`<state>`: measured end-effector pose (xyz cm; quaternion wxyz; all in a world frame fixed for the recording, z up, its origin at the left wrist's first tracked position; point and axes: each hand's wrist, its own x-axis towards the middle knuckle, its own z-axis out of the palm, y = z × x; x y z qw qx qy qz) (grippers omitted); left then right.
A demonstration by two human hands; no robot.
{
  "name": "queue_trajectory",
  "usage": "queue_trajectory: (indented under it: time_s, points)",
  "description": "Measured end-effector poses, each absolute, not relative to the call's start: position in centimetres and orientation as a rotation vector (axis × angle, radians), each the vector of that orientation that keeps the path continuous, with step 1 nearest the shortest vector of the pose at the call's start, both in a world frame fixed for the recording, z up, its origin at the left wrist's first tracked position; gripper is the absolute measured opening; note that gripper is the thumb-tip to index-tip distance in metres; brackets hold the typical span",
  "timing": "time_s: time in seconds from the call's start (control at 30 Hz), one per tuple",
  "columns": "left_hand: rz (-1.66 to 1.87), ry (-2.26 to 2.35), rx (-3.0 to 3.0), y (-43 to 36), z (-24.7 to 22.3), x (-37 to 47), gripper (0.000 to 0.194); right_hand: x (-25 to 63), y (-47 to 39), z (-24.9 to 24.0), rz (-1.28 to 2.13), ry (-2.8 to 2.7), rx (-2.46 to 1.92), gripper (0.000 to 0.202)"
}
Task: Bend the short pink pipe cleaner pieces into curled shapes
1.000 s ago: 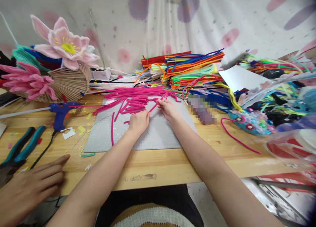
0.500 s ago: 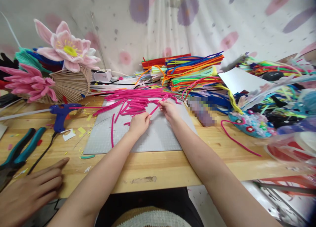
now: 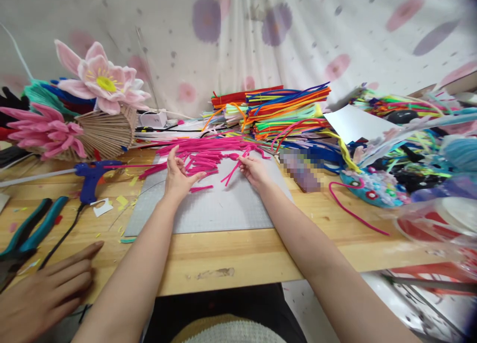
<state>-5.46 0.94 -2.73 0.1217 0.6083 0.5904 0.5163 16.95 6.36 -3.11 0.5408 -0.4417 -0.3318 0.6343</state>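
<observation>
My left hand [image 3: 179, 178] is open at the left of the grey mat [image 3: 223, 214], its thumb and fingers spread beside a pile of short magenta stems [image 3: 204, 161]. Over the middle of the mat, my right hand [image 3: 253, 169] pinches a magenta fuzzy stem piece [image 3: 231, 172], whose two loose ends point down and left. Longer magenta stems [image 3: 208, 145] lie across the back of the mat. One short piece [image 3: 201, 188] rests on the mat near my left thumb.
Another person's hand [image 3: 52, 288] rests at the lower left, near teal-handled pliers [image 3: 35, 223]. A blue glue gun [image 3: 91, 179] and fuzzy flowers [image 3: 106, 82] are on the left. Behind are bundles of coloured stems [image 3: 286, 109]; a decorated blue piece [image 3: 372, 186] lies right.
My left hand has let go of the magenta piece, moved left and opened. My right hand still holds the piece, now with its lower ends hanging free.
</observation>
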Motion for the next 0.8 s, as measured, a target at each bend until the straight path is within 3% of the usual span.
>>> queue_trajectory:
  time_s: [0.5, 0.8]
  points:
    - [1.507, 1.661, 1.798, 1.46, -3.56, -5.84, 0.067, 16.94, 6.05, -3.18, 1.519, -0.827, -1.038, 0.023]
    - [1.496, 1.608, 1.802, 1.51, -3.63, -5.67, 0.062, 17.10, 6.34, -3.74, 1.529, -0.855, -1.000, 0.026]
